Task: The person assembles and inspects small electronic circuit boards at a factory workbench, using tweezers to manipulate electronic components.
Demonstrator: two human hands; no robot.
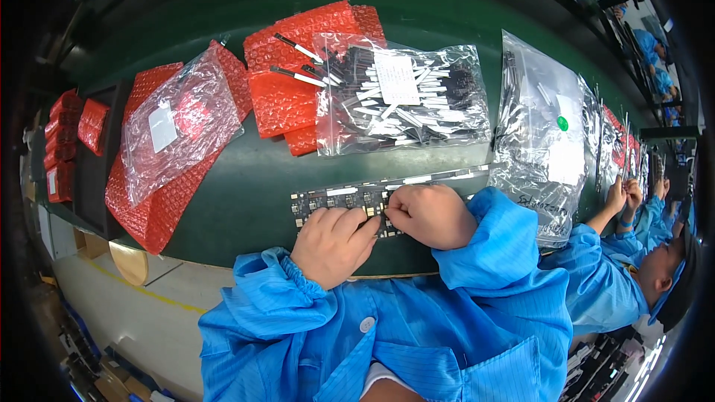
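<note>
A long dark circuit board panel (350,199) with small pale components lies on the green table in front of me. Across its near left part rests my left hand (335,247), its fingers bent together and holding the panel down. My right hand (433,216) is closed in a pinch over the panel's middle, its fingertips close to those of the left. Whatever the right fingers pinch is hidden beneath them. Along the panel's far edge runs a thin strip with white sections (421,178). Both hands cover much of the board.
Beyond the panel lies a clear bag of black-and-white strips (447,97), with loose strips (298,76) on red bubble wrap (283,104). Another clear bag (182,123) is at left, near a dark tray (112,126). Right stands a larger bag (540,134); beyond it a co-worker's hands (624,195).
</note>
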